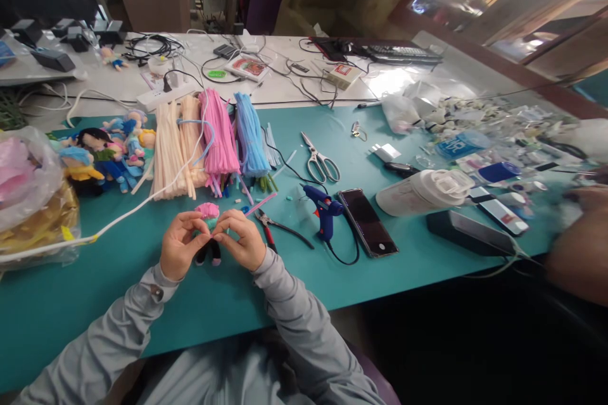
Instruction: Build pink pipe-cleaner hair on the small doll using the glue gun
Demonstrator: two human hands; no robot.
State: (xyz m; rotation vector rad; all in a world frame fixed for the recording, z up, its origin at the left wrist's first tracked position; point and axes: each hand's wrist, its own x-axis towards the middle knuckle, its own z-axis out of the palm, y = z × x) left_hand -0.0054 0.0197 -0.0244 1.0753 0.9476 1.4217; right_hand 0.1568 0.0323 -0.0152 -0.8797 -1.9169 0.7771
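Note:
Between my two hands is a small pipe-cleaner doll [208,209] with pink hair, a teal upper body and dark legs. My left hand [182,243] pinches it from the left, thumb and fingers together. From the other side my right hand [241,242] pinches it too, and the fingertips of both hands nearly meet at its middle. Fingers cover part of the doll's body. Just right of my right hand lie pliers [270,237] with a red handle, and a pink pipe cleaner [262,204] lies beyond them.
Bundles of cream [167,149], pink [218,133] and blue pipe cleaners [251,136] lie ahead. Finished dolls [107,152] are piled left. Scissors [320,161], a glue gun [324,212], a phone [368,221] and a white bottle [422,192] lie right. A white cable [142,210] crosses the left side.

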